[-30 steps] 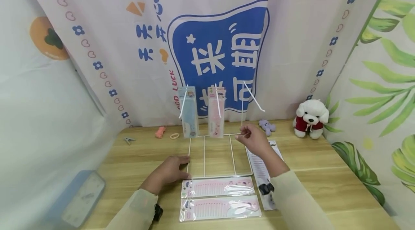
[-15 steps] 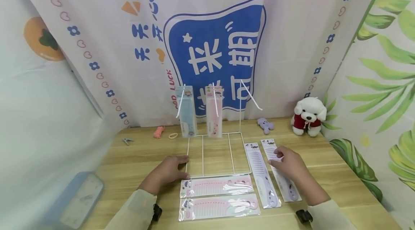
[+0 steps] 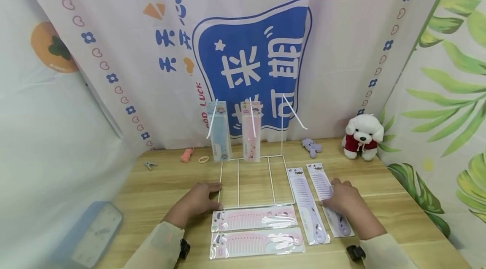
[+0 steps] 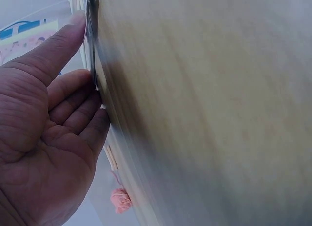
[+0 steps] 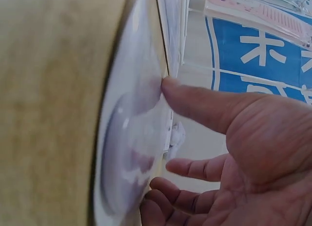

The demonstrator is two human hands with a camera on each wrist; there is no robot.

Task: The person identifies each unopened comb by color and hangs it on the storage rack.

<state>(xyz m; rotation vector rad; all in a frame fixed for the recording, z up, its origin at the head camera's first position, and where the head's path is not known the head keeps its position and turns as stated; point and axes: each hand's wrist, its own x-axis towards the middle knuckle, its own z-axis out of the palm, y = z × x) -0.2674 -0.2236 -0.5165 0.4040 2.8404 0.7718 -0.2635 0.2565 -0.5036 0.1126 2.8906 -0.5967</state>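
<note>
In the head view a white wire rack stands on the table with three hooks. A blue packaged comb and a pink packaged comb hang from two of them. My left hand rests at the left edge of the rack's base, fingers and thumb against the wire. My right hand spans the outer purple packaged comb lying flat on the table, thumb touching its left edge, fingertips by its right side. Another purple packaged comb lies beside it, between that comb and the rack.
Two pink packaged combs lie in front of the rack. Around the back are a purple toy, a white plush dog, a hair tie, a coral pink item and a small clip. A blue-white box sits front left.
My right hand has moved from the rack's right side out to the outer purple packaged comb, then lowered onto it. My left hand has stayed at the rack's base.
</note>
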